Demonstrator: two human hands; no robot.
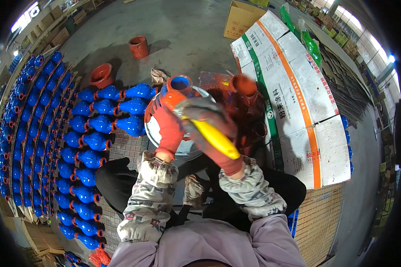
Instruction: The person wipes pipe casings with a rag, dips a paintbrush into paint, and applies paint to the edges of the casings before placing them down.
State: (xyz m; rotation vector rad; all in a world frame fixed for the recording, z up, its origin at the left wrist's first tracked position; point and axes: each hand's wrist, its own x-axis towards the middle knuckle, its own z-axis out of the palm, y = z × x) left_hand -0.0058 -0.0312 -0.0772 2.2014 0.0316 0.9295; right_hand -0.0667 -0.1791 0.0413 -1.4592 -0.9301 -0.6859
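My left hand (168, 129), in a red glove, is closed on a blue pipe fitting (179, 83) with a wet-looking orange-red rim, its open end facing up. In my right hand (223, 153), gloved in red and dark grey, is a yellow-handled paintbrush (216, 140). Its head lies close against the fitting's side, smeared by motion, so I cannot tell whether it touches. Below both hands sits a round white-rimmed tub (194, 153), partly covered by them. Just right of it, red-smeared containers (244, 84) stand close together, blurred in part.
Rows of blue fittings with red ends (91, 158) fill the left side, with a denser rack (33, 129) beyond. Two red pots (139, 47) stand on the floor ahead. Flattened white cartons (294, 102) cover the right side; behind them is an open cardboard box (241, 20).
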